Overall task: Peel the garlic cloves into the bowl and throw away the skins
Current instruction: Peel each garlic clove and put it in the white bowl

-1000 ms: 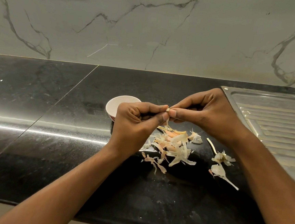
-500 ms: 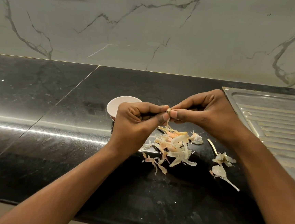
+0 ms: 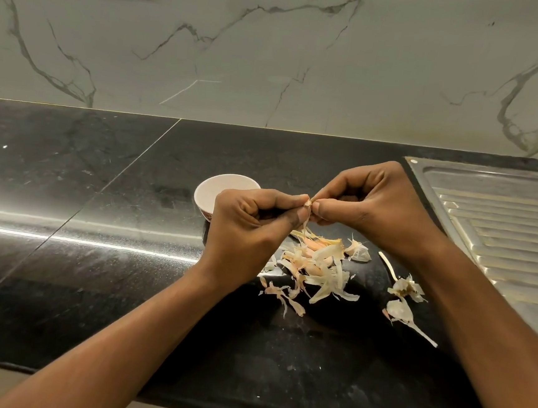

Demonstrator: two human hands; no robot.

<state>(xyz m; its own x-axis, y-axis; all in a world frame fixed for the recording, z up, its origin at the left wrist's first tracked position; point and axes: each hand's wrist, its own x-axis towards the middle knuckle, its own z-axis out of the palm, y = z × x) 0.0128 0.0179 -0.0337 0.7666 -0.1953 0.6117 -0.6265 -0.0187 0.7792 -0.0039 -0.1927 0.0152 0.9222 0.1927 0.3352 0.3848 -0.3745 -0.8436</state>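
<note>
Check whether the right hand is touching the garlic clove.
Touching. Head view shows the right hand pinching the garlic clove between thumb and forefinger, the left hand gripping it too.

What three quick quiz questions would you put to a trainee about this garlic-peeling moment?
1. Multiple choice: what do the left hand and the right hand pinch between their fingertips? A, a knife. B, a garlic clove. C, a spoon.
2. Fill in: the bowl is partly hidden by the ___ hand.
3. True or false: the loose skins lie inside the bowl.

Key
1. B.
2. left.
3. False: the skins lie on the counter, in front of the bowl.
</note>
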